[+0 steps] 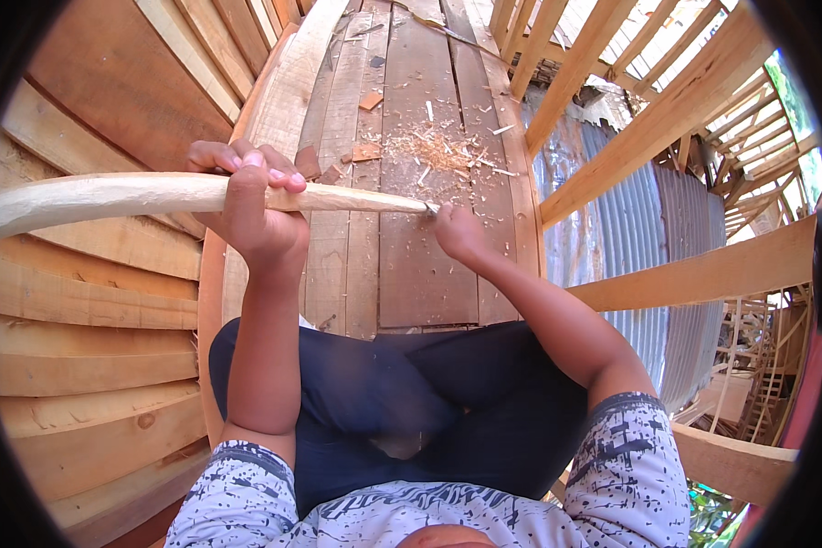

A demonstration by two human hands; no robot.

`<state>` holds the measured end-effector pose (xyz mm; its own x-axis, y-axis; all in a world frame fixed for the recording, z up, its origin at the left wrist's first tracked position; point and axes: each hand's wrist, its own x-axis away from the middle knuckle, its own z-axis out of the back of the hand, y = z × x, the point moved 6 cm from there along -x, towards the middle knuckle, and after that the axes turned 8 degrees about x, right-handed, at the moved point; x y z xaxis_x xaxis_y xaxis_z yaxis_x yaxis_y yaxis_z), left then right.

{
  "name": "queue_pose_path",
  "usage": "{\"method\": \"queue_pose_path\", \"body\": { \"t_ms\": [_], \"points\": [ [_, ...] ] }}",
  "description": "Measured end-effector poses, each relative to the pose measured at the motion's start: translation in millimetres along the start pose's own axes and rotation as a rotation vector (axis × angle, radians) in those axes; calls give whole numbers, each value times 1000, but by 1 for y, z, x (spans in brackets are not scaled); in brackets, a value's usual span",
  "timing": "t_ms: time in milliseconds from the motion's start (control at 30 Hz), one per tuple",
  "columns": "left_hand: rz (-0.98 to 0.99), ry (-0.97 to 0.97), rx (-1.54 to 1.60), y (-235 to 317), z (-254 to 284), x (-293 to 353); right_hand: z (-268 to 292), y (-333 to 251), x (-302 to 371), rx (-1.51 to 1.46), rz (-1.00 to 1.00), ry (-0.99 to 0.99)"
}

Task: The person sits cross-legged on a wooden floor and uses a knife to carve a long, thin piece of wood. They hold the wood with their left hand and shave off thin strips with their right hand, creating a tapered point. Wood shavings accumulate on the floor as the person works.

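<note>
Crosswise, wooden stick (155, 194) between both hands.

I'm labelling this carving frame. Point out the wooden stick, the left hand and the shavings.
stick (110, 194), head view, bare shaft left of the grip
left hand (251, 205), head view, back of the hand
shavings (438, 151), head view, middle of the pile

I see the wooden pole (155, 194) running left to right across the plank deck (411, 265). My left hand (251, 205) wraps it mid-length; right hand (458, 233) sits at its tip, to the right. Shavings (438, 151) lie on the deck beyond the tip. Stacked planks (82, 338) on left, corrugated sheet (630, 237) w/ beams on right.
</note>
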<state>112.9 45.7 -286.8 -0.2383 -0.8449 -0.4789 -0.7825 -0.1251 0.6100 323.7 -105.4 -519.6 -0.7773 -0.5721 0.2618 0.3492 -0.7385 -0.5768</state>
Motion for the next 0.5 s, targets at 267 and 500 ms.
{"method": "queue_pose_path", "body": {
  "t_ms": [267, 500],
  "points": [
    [-104, 174, -188, 9, 8, 0, 16, -66, 26, 12, 23, -262],
    [-96, 190, -220, 9, 1, 6, -3, -3, -17, 50, -30, -70]
  ]
}}
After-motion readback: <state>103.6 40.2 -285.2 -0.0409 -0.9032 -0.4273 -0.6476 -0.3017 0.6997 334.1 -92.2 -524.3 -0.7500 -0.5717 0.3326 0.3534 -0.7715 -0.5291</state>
